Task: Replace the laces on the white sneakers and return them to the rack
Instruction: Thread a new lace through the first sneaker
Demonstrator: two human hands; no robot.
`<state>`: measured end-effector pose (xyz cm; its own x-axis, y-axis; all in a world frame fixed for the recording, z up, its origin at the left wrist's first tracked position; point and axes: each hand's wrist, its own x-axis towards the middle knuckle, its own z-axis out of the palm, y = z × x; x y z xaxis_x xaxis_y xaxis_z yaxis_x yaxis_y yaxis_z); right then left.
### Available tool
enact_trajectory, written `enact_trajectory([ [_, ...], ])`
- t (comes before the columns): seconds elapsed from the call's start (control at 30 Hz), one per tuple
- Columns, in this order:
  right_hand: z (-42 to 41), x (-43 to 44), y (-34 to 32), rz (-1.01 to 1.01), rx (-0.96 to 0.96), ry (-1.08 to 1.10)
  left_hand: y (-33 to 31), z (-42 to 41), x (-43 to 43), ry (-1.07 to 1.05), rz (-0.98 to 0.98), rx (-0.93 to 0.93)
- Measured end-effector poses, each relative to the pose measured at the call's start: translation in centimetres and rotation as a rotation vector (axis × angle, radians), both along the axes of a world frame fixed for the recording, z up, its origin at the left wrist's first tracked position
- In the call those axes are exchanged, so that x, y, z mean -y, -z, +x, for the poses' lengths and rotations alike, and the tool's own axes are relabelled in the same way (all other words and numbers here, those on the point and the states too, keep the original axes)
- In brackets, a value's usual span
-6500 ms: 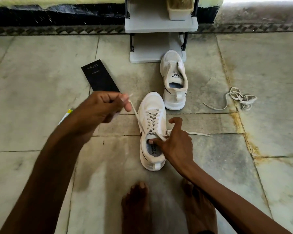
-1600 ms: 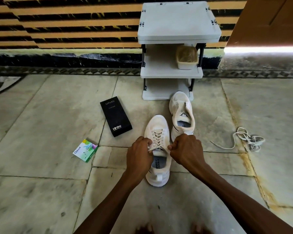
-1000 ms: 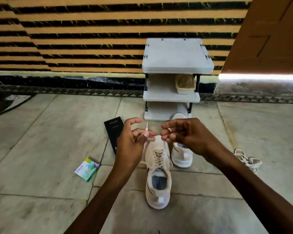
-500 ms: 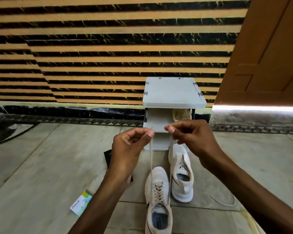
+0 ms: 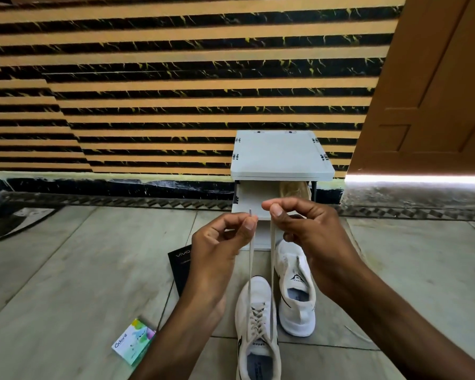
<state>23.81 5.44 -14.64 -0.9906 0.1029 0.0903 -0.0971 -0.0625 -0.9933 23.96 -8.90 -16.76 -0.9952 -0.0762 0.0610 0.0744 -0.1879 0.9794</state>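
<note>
**Operator:** State of the hands?

**Inspector:** Your left hand pinches one end of the flat woven lace between thumb and forefinger, and the stiff tip stands up past the nail. Your right hand pinches the other end the same way, with the remaining fingers curled. The hands sit at mid-frame, close but not touching. Both strands run taut and nearly parallel down to the shoe.

**Operator:** The sneakers?

**Inspector:** The near sneaker stands at lower centre on the floor, toe pointing away from you. It has a white mesh upper and criss-cross lacing, and the bottom edge of the frame cuts its padded collar. The far sneaker stands just beside it, up and to the right. It shows a smooth tongue with a small dark logo.

**Operator:** The rack?

**Inspector:** The rack is at centre frame against the striped wall. It is grey, with flat slab shelves on dark posts. A pale tub sits on the shelf under the top slab.

**Operator:** Anything else?

**Inspector:** A matte black carton lies partly behind your left hand. A glossy multicoloured packet lies at lower left. The floor is pale stone slabs with dark joints. A panelled wooden door fills the upper right.
</note>
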Motion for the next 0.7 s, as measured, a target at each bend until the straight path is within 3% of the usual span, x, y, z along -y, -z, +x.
enact_trajectory([
  [0.47,0.1,-0.5,0.2,-0.045,-0.015,0.006,0.1,-0.2,-0.7,0.01,0.004,-0.037],
  [0.7,-0.1,-0.9,1.0,0.002,-0.038,0.064,1.0,-1.0,-0.2,0.122,-0.111,-0.101],
])
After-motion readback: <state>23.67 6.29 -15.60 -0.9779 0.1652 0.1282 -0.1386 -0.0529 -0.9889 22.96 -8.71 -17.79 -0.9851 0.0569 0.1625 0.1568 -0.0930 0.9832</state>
